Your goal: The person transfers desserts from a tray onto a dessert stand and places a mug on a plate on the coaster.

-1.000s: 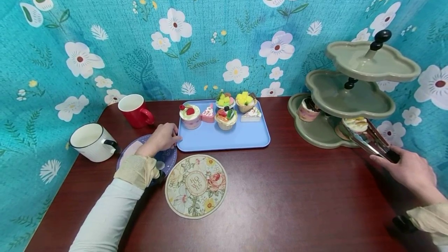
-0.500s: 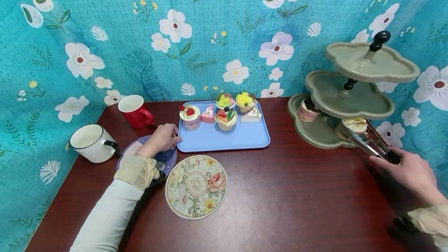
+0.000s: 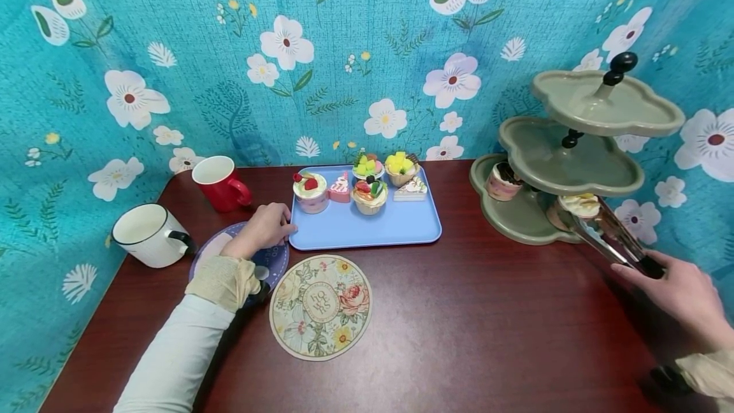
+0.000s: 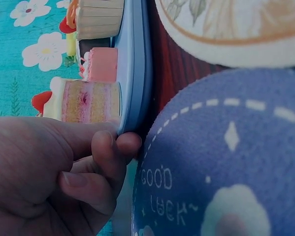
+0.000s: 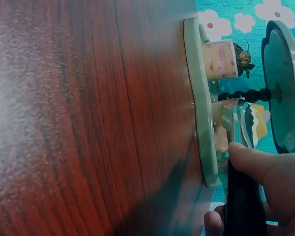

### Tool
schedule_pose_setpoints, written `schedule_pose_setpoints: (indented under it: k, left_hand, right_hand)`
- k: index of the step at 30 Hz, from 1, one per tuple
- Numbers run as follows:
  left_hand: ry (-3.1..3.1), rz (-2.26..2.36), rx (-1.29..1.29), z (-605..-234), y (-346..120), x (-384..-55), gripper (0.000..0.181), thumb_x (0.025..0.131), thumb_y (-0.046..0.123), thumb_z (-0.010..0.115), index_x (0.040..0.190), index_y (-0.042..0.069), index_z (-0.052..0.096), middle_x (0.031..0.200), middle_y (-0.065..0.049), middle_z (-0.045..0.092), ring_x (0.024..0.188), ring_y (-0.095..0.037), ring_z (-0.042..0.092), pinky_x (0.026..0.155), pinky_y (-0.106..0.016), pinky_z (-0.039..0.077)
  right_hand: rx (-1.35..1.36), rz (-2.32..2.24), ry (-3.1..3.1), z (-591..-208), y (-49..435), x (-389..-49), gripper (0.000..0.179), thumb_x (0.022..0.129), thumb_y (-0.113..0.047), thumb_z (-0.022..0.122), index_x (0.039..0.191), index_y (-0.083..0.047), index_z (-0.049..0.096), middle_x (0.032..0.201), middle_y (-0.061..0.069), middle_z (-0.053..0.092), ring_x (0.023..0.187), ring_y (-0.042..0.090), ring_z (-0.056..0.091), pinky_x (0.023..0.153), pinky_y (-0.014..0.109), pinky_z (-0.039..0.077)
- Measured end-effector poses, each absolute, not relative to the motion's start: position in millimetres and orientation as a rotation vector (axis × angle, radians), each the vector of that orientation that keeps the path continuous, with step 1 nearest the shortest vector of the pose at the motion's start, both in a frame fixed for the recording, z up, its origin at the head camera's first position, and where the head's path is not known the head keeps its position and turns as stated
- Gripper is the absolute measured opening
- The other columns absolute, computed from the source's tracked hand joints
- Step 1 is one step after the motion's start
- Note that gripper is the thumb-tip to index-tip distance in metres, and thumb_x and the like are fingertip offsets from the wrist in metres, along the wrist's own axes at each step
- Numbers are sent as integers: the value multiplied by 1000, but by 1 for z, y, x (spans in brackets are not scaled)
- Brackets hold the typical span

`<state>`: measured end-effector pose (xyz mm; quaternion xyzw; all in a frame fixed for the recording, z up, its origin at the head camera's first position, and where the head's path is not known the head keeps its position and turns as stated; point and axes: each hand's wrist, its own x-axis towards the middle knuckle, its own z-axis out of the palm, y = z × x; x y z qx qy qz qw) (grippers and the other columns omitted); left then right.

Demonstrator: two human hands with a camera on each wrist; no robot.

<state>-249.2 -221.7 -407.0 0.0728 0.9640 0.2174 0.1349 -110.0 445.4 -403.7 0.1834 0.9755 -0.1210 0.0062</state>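
Note:
My left hand [image 3: 264,231] pinches the left edge of a blue tray [image 3: 367,231], thumb above and fingers below in the left wrist view. On the tray stand a raspberry-topped cup cake [image 3: 311,195], a pink cake slice [image 3: 339,188], a white cake slice [image 3: 410,190] and several fruit tarts. My right hand [image 3: 682,292] grips metal tongs [image 3: 601,242] by their black handles. The tong ends are around a cream-topped cup cake [image 3: 580,206] on the bottom tier of a green three-tier stand [image 3: 518,223]; whether they press it is unclear.
A chocolate-topped cup cake [image 3: 503,182] stands on the same tier, left of the tongs. The middle tier [image 3: 550,152] overhangs both. At left are a red mug [image 3: 216,187], a white mug [image 3: 150,238] and a purple mat [image 3: 278,260]. A floral round mat [image 3: 321,308] lies in front.
My right hand has shifted slightly right and toward me with the tong handles, while the tong ends stay around the cup cake. The left hand and tray look unmoved.

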Motion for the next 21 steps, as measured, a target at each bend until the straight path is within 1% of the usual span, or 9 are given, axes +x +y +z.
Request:
schedule_pose_setpoints:
  k: [7, 11, 14, 17, 19, 21]
  left_hand:
    - [2783, 617, 198, -406, -221, -249, 16, 96, 15, 65, 98, 0, 60, 78, -12, 67, 63, -14, 63, 59, -24, 51]
    - [2780, 620, 196, -405, -221, -249, 16, 96, 15, 64, 98, 0, 61, 79, -12, 68, 63, -14, 63, 59, -24, 51]
    - [2779, 621, 198, -405, -221, -249, 16, 96, 15, 64, 98, 0, 61, 79, -12, 68, 62, -14, 63, 59, -24, 51]
    - [2777, 618, 193, -405, -220, -249, 16, 96, 15, 64, 98, 0, 61, 79, -12, 68, 62, -14, 63, 59, -24, 51]
    - [2772, 617, 188, -405, -221, -249, 17, 96, 16, 64, 99, -1, 61, 79, -12, 68, 63, -14, 63, 59, -24, 51]
    - [2767, 615, 173, -404, -221, -248, 17, 96, 16, 65, 100, 0, 61, 80, -12, 68, 64, -15, 63, 59, -24, 51]
  right_hand:
    - [612, -392, 3028, -406, 448, -103, 100, 90, -62, 59, 138, 21, 30, 123, 50, 37, 101, 59, 44, 86, 68, 40]
    - [637, -360, 3013, -406, 450, -97, 102, 88, -64, 59, 138, 20, 31, 123, 49, 38, 102, 60, 44, 85, 68, 41]
    - [658, -348, 3026, -406, 451, -89, 98, 88, -63, 61, 136, 18, 35, 118, 47, 42, 99, 58, 47, 83, 65, 42]
    - [673, -377, 3048, -406, 452, -82, 92, 87, -60, 63, 132, 16, 39, 111, 45, 46, 94, 54, 50, 76, 60, 45]
    - [683, -401, 3060, -406, 451, -78, 88, 87, -58, 65, 128, 16, 41, 104, 44, 50, 87, 50, 54, 67, 52, 48]
    - [680, -409, 3074, -406, 449, -75, 86, 86, -57, 67, 125, 16, 44, 97, 42, 54, 80, 45, 56, 58, 42, 47]
